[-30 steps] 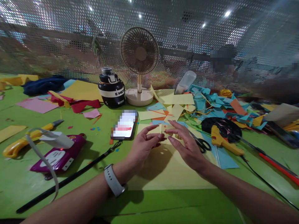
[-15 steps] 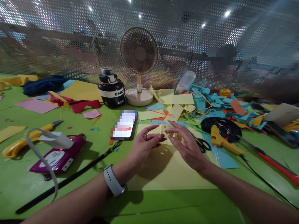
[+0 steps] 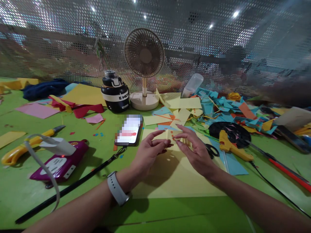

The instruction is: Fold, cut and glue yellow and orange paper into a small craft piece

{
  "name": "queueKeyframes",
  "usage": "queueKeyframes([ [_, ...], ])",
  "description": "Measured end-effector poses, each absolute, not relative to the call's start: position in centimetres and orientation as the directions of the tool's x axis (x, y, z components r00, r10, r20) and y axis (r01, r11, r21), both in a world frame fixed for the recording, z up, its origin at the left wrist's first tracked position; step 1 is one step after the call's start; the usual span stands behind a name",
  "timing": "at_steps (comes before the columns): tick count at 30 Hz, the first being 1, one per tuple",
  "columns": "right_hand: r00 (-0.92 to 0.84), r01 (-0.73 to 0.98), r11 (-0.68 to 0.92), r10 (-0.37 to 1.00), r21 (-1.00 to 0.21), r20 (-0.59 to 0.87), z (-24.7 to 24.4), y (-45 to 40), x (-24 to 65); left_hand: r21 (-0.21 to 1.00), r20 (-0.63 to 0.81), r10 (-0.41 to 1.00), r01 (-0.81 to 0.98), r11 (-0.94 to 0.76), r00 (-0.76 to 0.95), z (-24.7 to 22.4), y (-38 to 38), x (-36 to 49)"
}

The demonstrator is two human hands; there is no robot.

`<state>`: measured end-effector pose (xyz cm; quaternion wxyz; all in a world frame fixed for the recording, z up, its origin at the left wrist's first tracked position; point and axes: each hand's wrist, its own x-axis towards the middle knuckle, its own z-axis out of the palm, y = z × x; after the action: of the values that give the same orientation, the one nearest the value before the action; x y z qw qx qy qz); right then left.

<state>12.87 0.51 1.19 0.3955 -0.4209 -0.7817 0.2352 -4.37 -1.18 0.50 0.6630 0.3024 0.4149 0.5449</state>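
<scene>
Both hands are over a large pale yellow sheet [image 3: 175,181] on the green table. Between them stands a small pale yellow paper piece [image 3: 171,135] with orange dots. My left hand [image 3: 152,150], with a white watch band on the wrist, has its thumb and fingers closed at the left edge of this piece. On the other side, my right hand [image 3: 191,147] has thumb and index finger near the orange dots, pinching something too small to make out. Black-handled scissors [image 3: 212,151] lie partly behind the right hand.
A lit phone [image 3: 130,129], a black bottle [image 3: 115,94] and a fan [image 3: 144,55] stand or lie ahead. To the right are a yellow glue gun [image 3: 227,145], a black disc [image 3: 229,132] and paper scraps [image 3: 218,103]. A purple power strip [image 3: 60,165] lies left.
My right hand's fingers have shifted slightly at the dotted piece, and more orange dots show there. My left hand stays in about the same place.
</scene>
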Motion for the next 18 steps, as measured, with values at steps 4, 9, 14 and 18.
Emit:
queueKeyframes([
  [4, -0.276, 0.499, 0.517, 0.855, -0.695, 0.439, 1.7, 1.2, 13.3, 0.88, -0.179, 0.982, -0.437, 0.188, 0.064, 0.5, -1.1, -4.3],
  [9, -0.258, 0.575, 0.493, 0.866, -0.652, 0.428, 2.5, 2.3, 14.1, 0.904, -0.138, 0.988, -0.4, 0.154, 0.069, 0.5, -1.1, -4.3],
  [14, -0.285, 0.57, 0.492, 0.87, -0.658, 0.403, 3.4, 2.4, 14.4, 0.888, -0.168, 0.982, -0.42, 0.186, 0.081, 0.6, -1.2, -4.2],
  [18, -0.303, 0.53, 0.488, 0.873, -0.693, 0.383, 3.6, 2.1, 14.3, 0.869, -0.201, 0.972, -0.436, 0.236, 0.125, 0.5, -1.2, -4.2],
])
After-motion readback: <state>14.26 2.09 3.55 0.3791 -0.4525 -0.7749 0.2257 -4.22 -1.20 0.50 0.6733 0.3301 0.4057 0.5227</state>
